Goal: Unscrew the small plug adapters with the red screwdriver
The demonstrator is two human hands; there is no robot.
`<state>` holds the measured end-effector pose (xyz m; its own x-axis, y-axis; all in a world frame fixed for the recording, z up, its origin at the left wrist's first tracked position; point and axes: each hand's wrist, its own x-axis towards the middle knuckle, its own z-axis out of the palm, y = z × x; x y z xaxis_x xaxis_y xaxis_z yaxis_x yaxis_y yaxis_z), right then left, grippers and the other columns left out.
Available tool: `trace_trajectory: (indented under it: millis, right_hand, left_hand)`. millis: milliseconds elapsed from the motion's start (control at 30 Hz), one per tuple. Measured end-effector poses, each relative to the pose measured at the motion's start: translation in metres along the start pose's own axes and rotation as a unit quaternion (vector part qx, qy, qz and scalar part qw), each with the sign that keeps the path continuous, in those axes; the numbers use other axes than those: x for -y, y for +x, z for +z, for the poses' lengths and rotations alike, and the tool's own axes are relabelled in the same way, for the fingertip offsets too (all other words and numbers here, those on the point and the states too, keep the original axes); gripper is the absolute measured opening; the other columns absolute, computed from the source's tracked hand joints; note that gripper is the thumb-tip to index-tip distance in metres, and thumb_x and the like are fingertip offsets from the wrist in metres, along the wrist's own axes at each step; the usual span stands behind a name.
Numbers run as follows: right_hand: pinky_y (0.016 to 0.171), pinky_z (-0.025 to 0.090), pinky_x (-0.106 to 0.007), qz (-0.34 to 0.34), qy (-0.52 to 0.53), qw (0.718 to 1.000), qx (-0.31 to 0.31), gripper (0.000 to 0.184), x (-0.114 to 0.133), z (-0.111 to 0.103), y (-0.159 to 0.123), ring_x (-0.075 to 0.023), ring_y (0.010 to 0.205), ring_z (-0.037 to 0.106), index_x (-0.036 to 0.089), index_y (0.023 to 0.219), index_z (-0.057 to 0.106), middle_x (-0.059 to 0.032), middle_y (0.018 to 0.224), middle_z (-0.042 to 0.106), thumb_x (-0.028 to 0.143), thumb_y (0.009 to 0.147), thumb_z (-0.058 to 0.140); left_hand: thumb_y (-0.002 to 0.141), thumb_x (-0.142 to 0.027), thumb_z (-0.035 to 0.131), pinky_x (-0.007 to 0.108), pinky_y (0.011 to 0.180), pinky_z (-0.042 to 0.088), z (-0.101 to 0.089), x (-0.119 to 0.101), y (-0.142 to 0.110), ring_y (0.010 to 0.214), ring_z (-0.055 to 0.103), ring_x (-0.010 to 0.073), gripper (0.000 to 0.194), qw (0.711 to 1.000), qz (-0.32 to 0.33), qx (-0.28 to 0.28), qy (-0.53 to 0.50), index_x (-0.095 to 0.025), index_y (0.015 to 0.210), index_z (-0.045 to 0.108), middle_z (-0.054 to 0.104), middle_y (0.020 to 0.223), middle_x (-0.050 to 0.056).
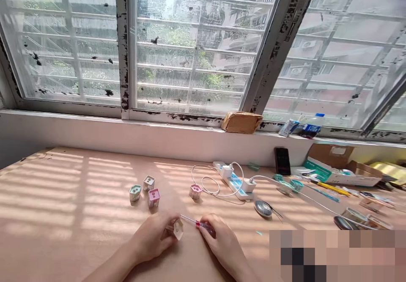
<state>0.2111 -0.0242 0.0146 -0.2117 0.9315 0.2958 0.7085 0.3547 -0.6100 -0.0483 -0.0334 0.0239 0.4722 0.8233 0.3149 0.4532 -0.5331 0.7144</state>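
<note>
While left hand point(150, 239) grips white socket module point(178, 230) on counter point(44, 197), right hand point(223, 248) closes around red-handled screwdriver point(205, 228), tip just beside module; steady, aligned shaft matters.

Sunlight falls through a barred window point(196, 49) with flaking dark paint on its frames, striping the pale wooden tabletop point(47, 189). On the white sill point(111, 119) sit a brown paper parcel point(241, 122) and, just beside it, a plastic water bottle point(312, 126) lying on its side. Lower down, a white power strip point(233, 180) trails a looped white cable point(203, 180) across the wood. Further right lie a dark phone point(282, 161), a steel spoon point(262, 208), a yellow pencil point(333, 188) and an open cardboard box point(342, 168) — green and white on its side.
</note>
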Motion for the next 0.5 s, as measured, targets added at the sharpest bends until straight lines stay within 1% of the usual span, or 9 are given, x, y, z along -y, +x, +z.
trace_trajectory:
  millis: [100, 233, 300, 367, 433, 500]
  right_hand:
    - [0.068, 0.049, -0.033, 0.03, 0.055, 0.998, -0.015, 0.024, -0.0009, 0.0022, 0.0007, -0.0246, 0.078, 0.065, 0.023, 0.094, 0.068, -0.0062, 0.089, 0.071, 0.042, 0.092, 0.054]
    - [0.06, 0.048, -0.031, 0.063, 0.141, 0.987, -0.053, 0.03, -0.0006, 0.0048, 0.0023, -0.0209, 0.064, 0.061, 0.022, 0.096, 0.069, -0.0055, 0.085, 0.071, 0.05, 0.091, 0.057]
    - [0.055, 0.047, -0.03, 0.079, 0.18, 0.977, -0.082, 0.035, -0.0002, 0.005, 0.0027, -0.0199, 0.062, 0.059, 0.022, 0.095, 0.069, -0.0064, 0.086, 0.071, 0.055, 0.088, 0.061]
    - [0.055, 0.048, -0.029, 0.09, 0.214, 0.967, -0.106, 0.041, 0.0004, 0.0043, 0.0029, -0.0204, 0.065, 0.061, 0.021, 0.094, 0.069, -0.0077, 0.088, 0.071, 0.061, 0.085, 0.065]
    - [0.058, 0.051, -0.03, 0.092, 0.246, 0.957, -0.124, 0.046, 0.0015, 0.0031, 0.0029, -0.0219, 0.07, 0.064, 0.02, 0.093, 0.069, -0.0084, 0.087, 0.071, 0.065, 0.082, 0.068]
    - [0.064, 0.053, -0.031, 0.086, 0.277, 0.946, -0.143, 0.049, 0.0036, 0.0016, 0.0029, -0.0229, 0.073, 0.065, 0.019, 0.092, 0.069, -0.0083, 0.084, 0.071, 0.066, 0.079, 0.072]
  left_hand:
    - [0.082, -0.009, 0.062, 0.03, 0.09, 0.053, -0.0031, -0.0009, 0.0006, 0.101, 0.065, 0.0194, 0.047, 1.0, 0.019, 0.008, 0.013, -0.027, 0.125, 0.057, 0.069, 0.115, 0.003]
    - [0.08, -0.004, 0.062, 0.034, 0.099, 0.051, -0.0046, -0.0008, 0.0026, 0.114, 0.062, 0.022, 0.054, 0.998, 0.046, 0.008, 0.037, -0.025, 0.129, 0.056, 0.066, 0.125, 0.006]
    - [0.079, -0.002, 0.062, 0.036, 0.102, 0.05, -0.0048, -0.0002, 0.0038, 0.118, 0.06, 0.0224, 0.058, 0.996, 0.067, 0.013, 0.053, -0.026, 0.131, 0.055, 0.064, 0.13, 0.006]
    - [0.078, -0.002, 0.062, 0.037, 0.101, 0.051, -0.0053, 0.0004, 0.0043, 0.117, 0.06, 0.0232, 0.06, 0.994, 0.08, 0.016, 0.075, -0.026, 0.132, 0.054, 0.064, 0.13, 0.006]
    - [0.079, -0.005, 0.065, 0.038, 0.099, 0.052, -0.0062, 0.0009, 0.0039, 0.113, 0.062, 0.0242, 0.062, 0.993, 0.07, 0.012, 0.096, -0.025, 0.136, 0.051, 0.066, 0.126, 0.007]
    - [0.08, -0.012, 0.07, 0.039, 0.094, 0.054, -0.0077, 0.0011, 0.0027, 0.107, 0.064, 0.0249, 0.062, 0.993, 0.033, -0.002, 0.112, -0.023, 0.137, 0.05, 0.067, 0.12, 0.008]
